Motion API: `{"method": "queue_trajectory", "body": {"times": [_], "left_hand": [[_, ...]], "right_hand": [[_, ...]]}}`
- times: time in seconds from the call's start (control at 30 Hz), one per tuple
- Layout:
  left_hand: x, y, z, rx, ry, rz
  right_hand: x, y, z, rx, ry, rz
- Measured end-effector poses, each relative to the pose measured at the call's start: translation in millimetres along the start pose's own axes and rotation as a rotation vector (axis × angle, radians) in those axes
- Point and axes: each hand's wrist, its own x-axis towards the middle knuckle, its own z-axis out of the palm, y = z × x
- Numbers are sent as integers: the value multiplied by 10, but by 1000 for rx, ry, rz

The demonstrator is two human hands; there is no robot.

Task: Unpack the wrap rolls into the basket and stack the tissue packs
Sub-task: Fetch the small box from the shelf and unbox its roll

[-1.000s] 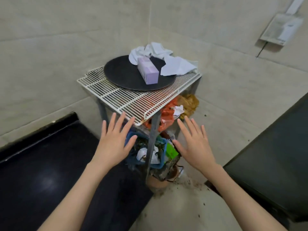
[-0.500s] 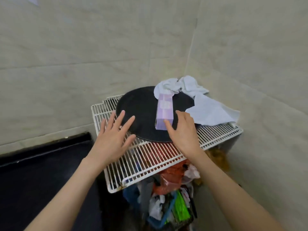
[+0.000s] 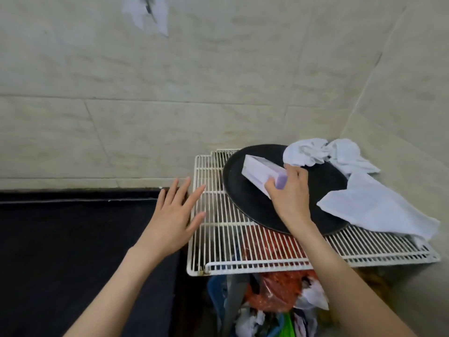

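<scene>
Nearest you, below the front edge of the wire rack [image 3: 255,244], sits a jumble of bags and wrappers [image 3: 274,295]; part of a blue container shows among them, but I can't tell if that's your basket. No wrap roll is out in the open and no tissue packs show stacked, so by my read you're right at the start.

Your left hand [image 3: 173,216] hovers off the rack's left edge, fingers spread, holding nothing.

On the rack, your right hand [image 3: 290,195] is clamped around the near end of the purple box [image 3: 261,175], thumb on one side, fingers wrapped over the other. The box lies on the black round tray [image 3: 252,205], far end angled up and away; whether it's fully lifted, I can't say. It looks like a wrap-roll box, sealed as far as I see.

Beyond the box, white cloths [image 3: 340,156] drape over the rack's far right side.

Everything's left: opening, unloading, stacking.
</scene>
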Motion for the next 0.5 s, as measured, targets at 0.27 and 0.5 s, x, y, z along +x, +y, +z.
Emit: {"method": "queue_trajectory", "body": {"times": [0.27,0.5], "left_hand": [[-1230,-647,-674,-31,266,-167],[-3193,-1248,-1247,84,322,-395]], "right_hand": [[-875,-1363,488,357,-230,-378],[-2663,-2465,1114,642,-721,-380]]}}
